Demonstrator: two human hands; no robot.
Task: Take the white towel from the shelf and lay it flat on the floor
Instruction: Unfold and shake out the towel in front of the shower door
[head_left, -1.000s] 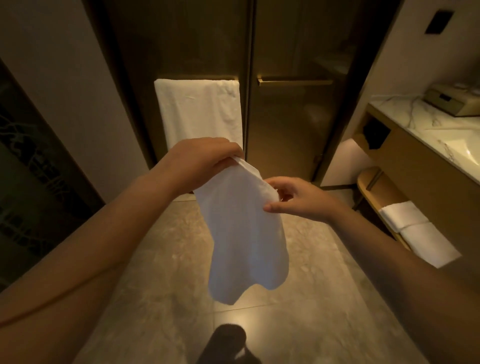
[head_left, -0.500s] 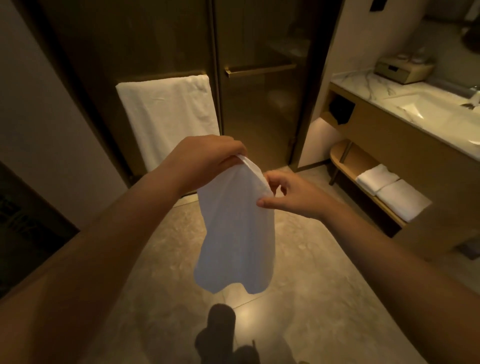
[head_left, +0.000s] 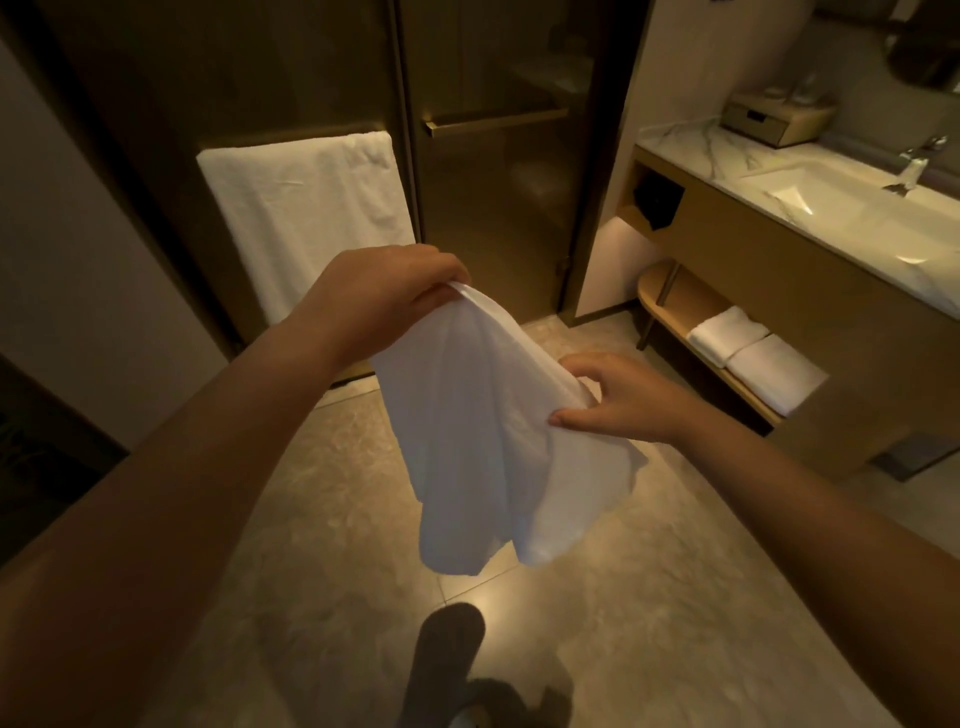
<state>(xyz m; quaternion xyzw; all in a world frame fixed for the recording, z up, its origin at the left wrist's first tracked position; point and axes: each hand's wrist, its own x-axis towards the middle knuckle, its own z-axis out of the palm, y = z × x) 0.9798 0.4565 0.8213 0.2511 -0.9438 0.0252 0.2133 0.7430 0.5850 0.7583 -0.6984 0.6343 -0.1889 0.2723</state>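
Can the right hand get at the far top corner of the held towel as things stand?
Probably yes. The right hand already pinches the white towel along its upper edge, below the left hand; nothing blocks sliding along it.

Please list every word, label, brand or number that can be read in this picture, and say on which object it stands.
None can be read.
box on the counter: dark front panel, too blurred to tell any lettering.
white towel, hanging towel, folded towels: no print visible.

One wide-angle head camera looks forward and down, close above both outstretched arms, toward the glossy tiled floor.
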